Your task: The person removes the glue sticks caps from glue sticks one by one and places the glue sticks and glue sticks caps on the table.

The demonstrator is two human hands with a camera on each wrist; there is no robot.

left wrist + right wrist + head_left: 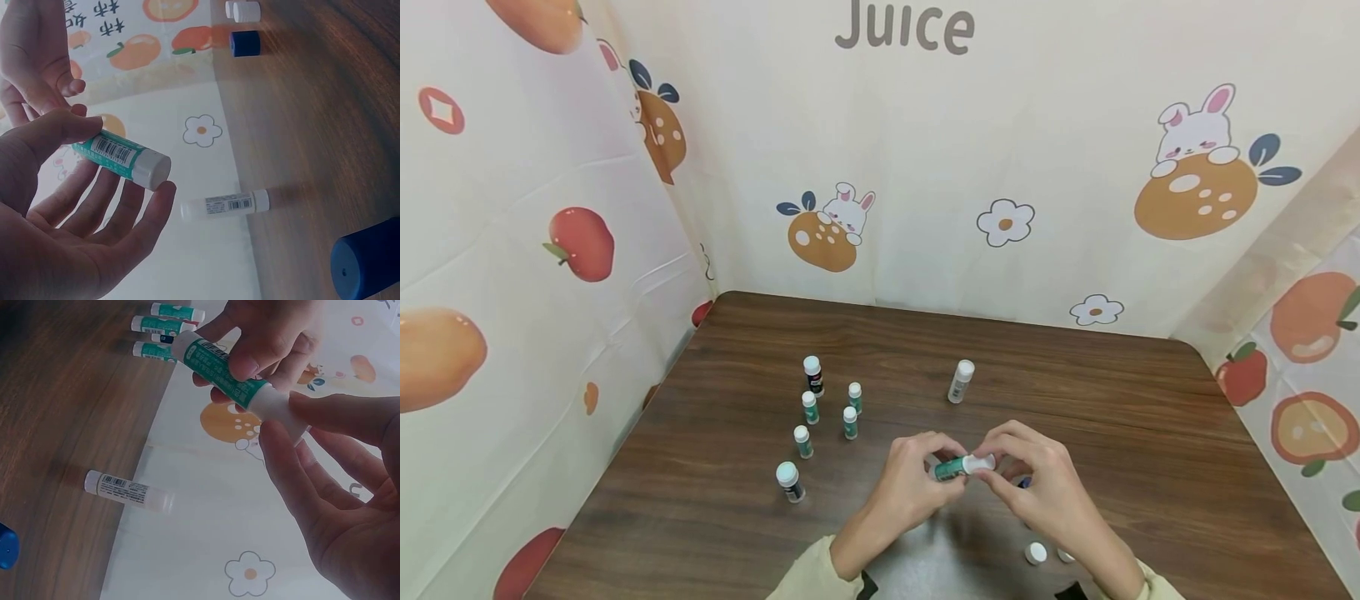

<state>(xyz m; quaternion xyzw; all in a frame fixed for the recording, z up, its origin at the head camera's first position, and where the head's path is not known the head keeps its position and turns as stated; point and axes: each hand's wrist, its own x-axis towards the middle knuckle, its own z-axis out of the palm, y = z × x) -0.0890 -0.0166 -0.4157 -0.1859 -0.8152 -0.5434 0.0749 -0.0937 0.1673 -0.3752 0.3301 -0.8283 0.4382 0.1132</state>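
My left hand (pixel 916 477) holds a glue stick (pixel 951 469) with a green label and barcode, its thumb and fingers around the labelled body. At the other end of the stick, my right hand (pixel 1036 468) pinches the white cap (pixel 279 410) between thumb and forefinger. The stick is tilted above the table (pixel 737 533). In the left wrist view its white base (pixel 154 169) points away from the palm. Beyond the hands stands a white glue stick (pixel 961 382) with a pale label.
Left of the hands stand several green-labelled glue sticks (pixel 850 423) and two dark-labelled ones, one near the front (pixel 790 482), one behind (pixel 813 376). A loose white cap (pixel 1036 553) lies by the right forearm. A blue cap (pixel 245 44) and a blue cylinder (pixel 365 259) also show.
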